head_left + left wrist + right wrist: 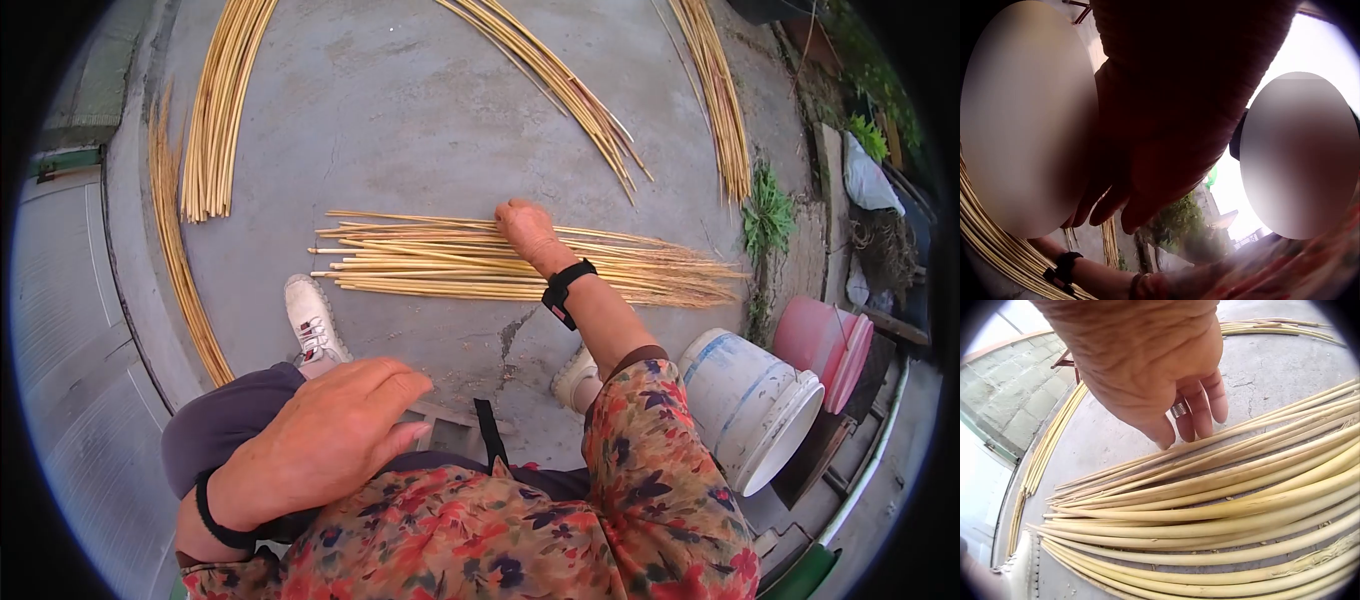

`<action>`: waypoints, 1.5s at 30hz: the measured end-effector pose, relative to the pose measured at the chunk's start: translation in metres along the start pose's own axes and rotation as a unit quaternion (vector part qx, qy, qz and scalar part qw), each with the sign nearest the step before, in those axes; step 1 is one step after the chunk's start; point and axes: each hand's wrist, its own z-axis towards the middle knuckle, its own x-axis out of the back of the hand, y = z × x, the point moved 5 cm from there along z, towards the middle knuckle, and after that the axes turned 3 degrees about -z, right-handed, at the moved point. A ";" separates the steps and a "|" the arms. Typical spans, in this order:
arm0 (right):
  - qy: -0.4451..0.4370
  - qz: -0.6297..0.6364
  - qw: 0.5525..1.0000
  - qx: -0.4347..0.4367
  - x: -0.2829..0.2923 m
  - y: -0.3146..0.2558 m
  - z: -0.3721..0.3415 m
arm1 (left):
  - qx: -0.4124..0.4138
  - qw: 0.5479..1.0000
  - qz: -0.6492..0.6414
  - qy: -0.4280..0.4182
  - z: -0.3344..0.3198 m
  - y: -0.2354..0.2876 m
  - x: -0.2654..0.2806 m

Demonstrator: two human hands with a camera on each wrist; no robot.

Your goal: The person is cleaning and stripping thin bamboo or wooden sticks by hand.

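Dozens of pale yellow stalks (pixel 420 275) lie crosswise over the middle of my head view, on the grey floor (pixel 380 120), thick ends towards 9 o'clock and feathery tips towards 3. At their 12 o'clock edge I see the right hand (pixel 527 232), fingers bent down and touching the outermost stalk; I cannot tell whether they pinch it. My right wrist view shows a ring (pixel 1179 410) on one finger of that hand. The left hand (pixel 335 425) is at 7 to 8 o'clock, raised over the person's lap, holding nothing, its fingers loose.

Further out I have a thick bundle (pixel 222 110) at 10 o'clock, a thin bundle (pixel 172 240) at 9, a slanting bundle (pixel 555 80) at 1 and a far bundle (pixel 718 100) at 2, each curved by my wide lens. One white shoe (pixel 308 312) stands at 9 o'clock, near the thick ends. A leafy weed (pixel 768 212) grows between 2 and 3; a pink bucket (pixel 815 340) lies tilted at 3, just beside a white bucket (pixel 725 390) at 4, also tilted.
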 end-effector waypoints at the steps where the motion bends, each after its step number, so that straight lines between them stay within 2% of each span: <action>1: 0.009 -0.018 1.000 0.001 -0.001 -0.002 0.001 | 0.011 1.000 0.007 -0.007 0.000 0.000 -0.001; 6: 0.051 -0.074 0.996 0.015 -0.009 -0.007 0.004 | -0.006 1.000 0.028 0.002 0.002 0.002 -0.003; 8: 0.061 -0.104 0.990 0.077 -0.009 -0.014 0.006 | -0.006 0.999 0.032 0.000 0.002 0.003 -0.004; 11: 0.098 -0.163 0.975 0.113 -0.006 -0.021 0.002 | -0.009 1.000 0.027 0.005 0.003 0.003 -0.003; 15: 0.115 -0.156 0.972 0.130 0.002 -0.027 -0.003 | -0.016 0.999 0.044 0.004 0.002 0.004 -0.004; 17: 0.114 -0.090 0.982 0.117 0.020 -0.029 -0.006 | -0.019 0.998 0.051 0.011 0.000 0.003 -0.003; 18: 0.115 -0.095 0.982 0.120 0.029 -0.030 -0.008 | -0.028 0.998 0.064 0.010 -0.001 0.003 -0.004; 20: 0.078 -0.005 0.994 0.071 0.057 -0.031 -0.007 | -0.040 0.996 0.077 0.020 -0.003 0.003 -0.004; 21: 0.082 -0.012 0.993 0.079 0.072 -0.033 -0.008 | -0.048 0.995 0.083 0.014 -0.004 0.005 -0.005; 23: 0.146 0.086 0.985 0.030 0.108 -0.031 -0.009 | -0.049 0.994 0.089 0.026 -0.007 0.004 -0.007; 25: 0.177 0.153 0.971 0.043 0.152 -0.037 -0.006 | -0.101 0.986 0.124 0.053 -0.008 0.005 -0.009; 27: 0.189 0.364 0.912 -0.006 0.220 -0.058 -0.023 | -0.110 0.979 0.142 0.095 -0.007 0.003 -0.007; 29: 0.240 0.538 0.807 0.032 0.281 -0.072 -0.045 | -0.130 0.969 0.161 0.134 -0.002 0.001 -0.001; 31: 0.272 0.616 0.737 0.059 0.337 -0.087 -0.082 | -0.105 0.972 0.064 0.201 0.001 -0.005 0.012; 32: 0.283 0.635 0.715 0.070 0.355 -0.090 -0.098 | -0.112 0.970 0.066 0.205 0.002 -0.004 0.016; 34: 0.326 0.661 0.672 0.075 0.376 -0.087 -0.127 | -0.154 0.965 -0.083 0.194 0.002 0.003 0.024; 35: 0.331 0.657 0.673 0.077 0.381 -0.083 -0.139 | -0.161 0.964 -0.081 0.194 0.000 0.011 0.023; 36: 0.344 0.670 0.654 0.068 0.381 -0.076 -0.151 | -0.144 0.951 -0.260 0.087 0.001 0.015 0.013; 37: 0.356 0.684 0.634 0.057 0.376 -0.068 -0.163 | -0.118 0.895 -0.429 -0.026 0.000 0.021 -0.002; 38: 0.357 0.683 0.635 0.055 0.371 -0.062 -0.172 | -0.119 0.895 -0.430 -0.028 0.000 0.026 -0.007; 40: 0.403 0.702 0.587 0.021 0.355 -0.046 -0.189 | -0.143 0.858 -0.475 -0.134 0.000 0.040 -0.021; 42: 0.423 0.706 0.567 -0.008 0.341 -0.035 -0.202 | -0.142 0.851 -0.482 -0.152 0.004 0.040 -0.028; 45: 0.354 0.677 0.642 -0.059 0.327 -0.057 -0.213 | -0.144 0.845 -0.489 -0.160 0.008 0.043 -0.033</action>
